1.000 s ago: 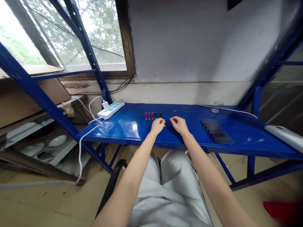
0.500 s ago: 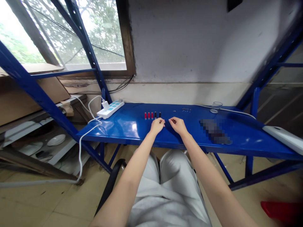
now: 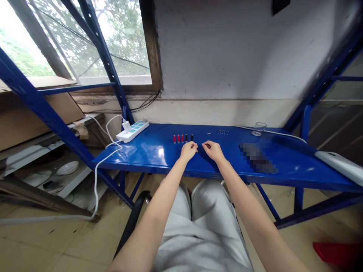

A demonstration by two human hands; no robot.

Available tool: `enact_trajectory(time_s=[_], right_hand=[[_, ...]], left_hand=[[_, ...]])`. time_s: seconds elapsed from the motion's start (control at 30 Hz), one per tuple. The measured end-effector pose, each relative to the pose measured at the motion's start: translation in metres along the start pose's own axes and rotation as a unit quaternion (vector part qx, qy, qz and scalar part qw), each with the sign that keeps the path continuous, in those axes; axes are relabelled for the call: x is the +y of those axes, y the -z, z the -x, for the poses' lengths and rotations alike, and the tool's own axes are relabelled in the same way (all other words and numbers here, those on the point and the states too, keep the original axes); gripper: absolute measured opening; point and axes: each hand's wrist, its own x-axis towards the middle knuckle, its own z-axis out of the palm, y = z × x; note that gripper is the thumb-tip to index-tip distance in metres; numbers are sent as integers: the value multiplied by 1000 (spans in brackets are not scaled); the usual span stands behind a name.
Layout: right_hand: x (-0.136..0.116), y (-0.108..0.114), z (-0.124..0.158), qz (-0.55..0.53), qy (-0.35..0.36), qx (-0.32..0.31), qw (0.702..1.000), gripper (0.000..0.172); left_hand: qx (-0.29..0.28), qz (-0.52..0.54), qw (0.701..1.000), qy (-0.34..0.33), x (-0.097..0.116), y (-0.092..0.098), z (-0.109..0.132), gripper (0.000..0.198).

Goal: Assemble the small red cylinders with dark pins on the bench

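Note:
My left hand rests near the front of the blue table, its fingers pinched together. Facing it across a small gap is my right hand, also closed, thumb against the curled fingers. Whatever either hand pinches is too small or hidden to make out. Just beyond my left hand stands a row of small cylinders: several red ones on the left, then a black cylinder and another black cylinder. A tiny thin piece and several tiny metallic bits lie farther back.
A white power strip with a plug in it sits at the back left. A clear glass stands at the back right, behind a blurred-out dark object. A white slab-like object lies at the right end.
Almost nothing differs. Both hands stay in the same place with the fingers closed, and the small objects keep their positions.

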Motion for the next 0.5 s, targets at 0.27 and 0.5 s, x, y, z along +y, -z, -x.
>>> enact_trajectory(time_s=[0.27, 0.5], right_hand=[[1, -1, 0, -3, 7, -5, 1000, 26], [2, -11, -13, 19, -9, -48, 999, 19]], left_hand=[[105, 8, 994, 4, 6, 5, 2, 23], [241, 66, 966, 61, 5, 12, -1, 23]])
